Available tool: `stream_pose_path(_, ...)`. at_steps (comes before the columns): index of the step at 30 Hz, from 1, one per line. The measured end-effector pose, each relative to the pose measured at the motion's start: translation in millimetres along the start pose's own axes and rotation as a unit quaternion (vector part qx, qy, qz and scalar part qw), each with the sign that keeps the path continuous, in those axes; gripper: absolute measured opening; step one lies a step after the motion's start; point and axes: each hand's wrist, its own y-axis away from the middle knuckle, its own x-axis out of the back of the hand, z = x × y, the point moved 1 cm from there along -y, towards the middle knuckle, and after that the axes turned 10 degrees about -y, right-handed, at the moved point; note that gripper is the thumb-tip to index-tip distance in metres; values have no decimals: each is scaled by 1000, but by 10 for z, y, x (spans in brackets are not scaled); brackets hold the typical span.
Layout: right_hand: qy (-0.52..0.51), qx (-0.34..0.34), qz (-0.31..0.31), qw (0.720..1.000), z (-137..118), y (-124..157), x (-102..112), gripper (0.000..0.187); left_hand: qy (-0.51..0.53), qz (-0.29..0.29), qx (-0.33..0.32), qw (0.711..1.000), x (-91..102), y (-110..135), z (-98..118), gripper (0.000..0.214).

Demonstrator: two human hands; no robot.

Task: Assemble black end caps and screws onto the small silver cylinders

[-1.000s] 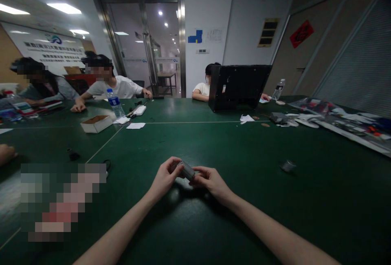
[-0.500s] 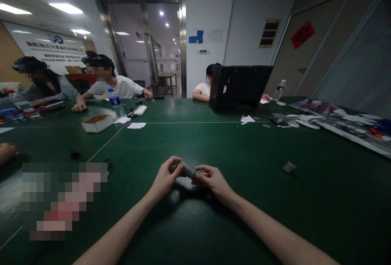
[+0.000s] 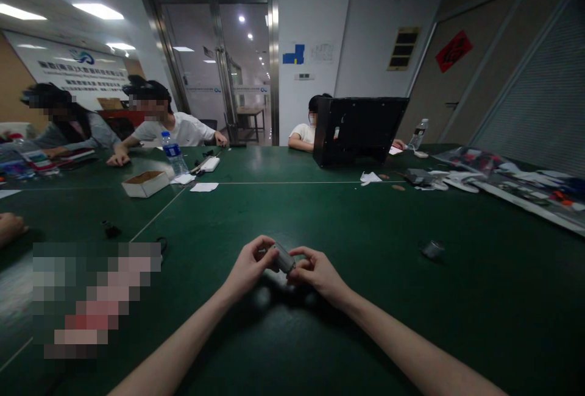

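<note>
A small grey metal motor (image 3: 284, 258) is held above the green table (image 3: 292, 347), tilted with its right end lower. My left hand (image 3: 256, 260) is closed on the upper left end, thumb in front and fingers behind. At the lower right end, my right hand (image 3: 316, 272) pinches the motor with its thumb and fingers, which partly hide that end. Out to the right lies a similar grey cylinder (image 3: 432, 250), somewhat blurred, with what looks like thin wire beside it.
A small dark object (image 3: 110, 229) and another person's hand (image 3: 11, 225) are to the left. Farther back stand an open white box (image 3: 146, 185), a water bottle (image 3: 172, 153) and a large black case (image 3: 361, 131). Parts and bags (image 3: 525, 183) lie at the right. Several people sit around the table.
The motor has tipped more steeply, its right end swinging down. Both hands have shifted slightly with it and keep their hold.
</note>
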Motion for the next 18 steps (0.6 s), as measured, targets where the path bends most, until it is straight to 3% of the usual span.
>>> stream_pose_path(10,7,-11,-72,997,56,-13,23,46,-195,4,-72,978,8,76,127,23)
stream_pose_path(18,110,26,-102,988,136,1,23,41,-214,-44,-116,969,-56,130,157,36)
